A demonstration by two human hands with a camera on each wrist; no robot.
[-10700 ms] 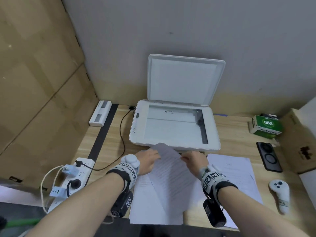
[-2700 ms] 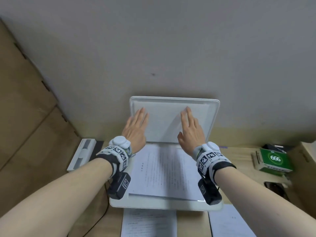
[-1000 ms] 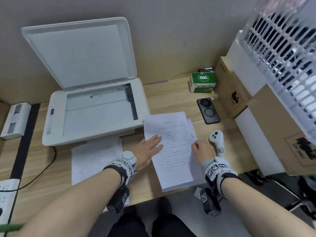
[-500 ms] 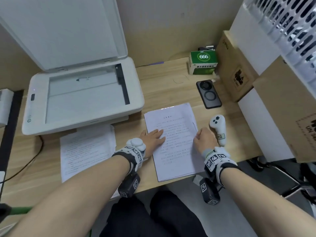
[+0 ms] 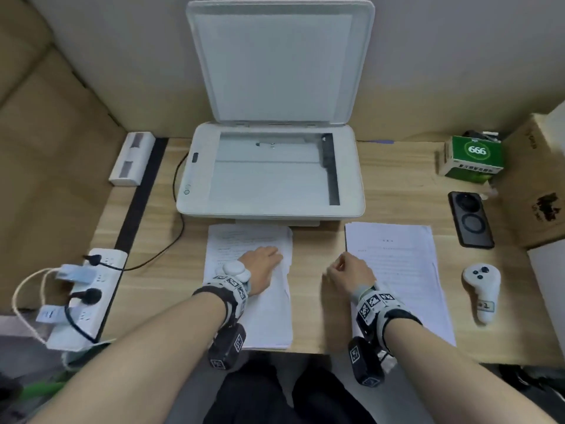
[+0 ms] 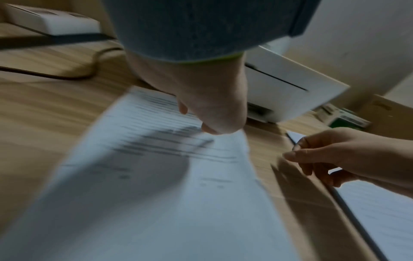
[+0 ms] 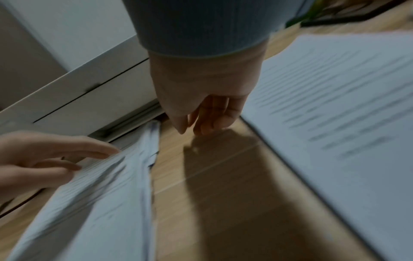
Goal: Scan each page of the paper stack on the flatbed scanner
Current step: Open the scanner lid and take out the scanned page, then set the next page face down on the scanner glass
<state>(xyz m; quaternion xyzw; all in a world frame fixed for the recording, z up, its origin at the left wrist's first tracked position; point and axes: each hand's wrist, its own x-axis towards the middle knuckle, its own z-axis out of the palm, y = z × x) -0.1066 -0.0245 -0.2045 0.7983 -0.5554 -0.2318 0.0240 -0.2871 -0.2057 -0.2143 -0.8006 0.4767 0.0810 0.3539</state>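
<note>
The white flatbed scanner (image 5: 275, 211) stands at the back of the desk with its lid (image 5: 275, 62) raised and its glass (image 5: 269, 175) bare. Two stacks of printed pages lie in front of it. My left hand (image 5: 264, 261) rests with straight fingers on the top page of the left stack (image 5: 269, 316). The right stack (image 5: 397, 270) lies square beside it. My right hand (image 5: 348, 270) hovers over the bare wood at that stack's left edge, fingers loosely curled and holding nothing. The right wrist view shows its fingertips (image 7: 201, 128) just above the desk.
A power strip (image 5: 82, 295) with plugs sits at the left edge, and a black cable (image 5: 180, 228) runs to the scanner. On the right are a black phone (image 5: 470, 220), a white controller (image 5: 482, 293), a green box (image 5: 472, 159) and a cardboard box (image 5: 538, 185).
Both hands have left the right stack. My left hand moved left onto the left stack; my right hand slid to the right stack's left edge. The page seen earlier on the glass is gone.
</note>
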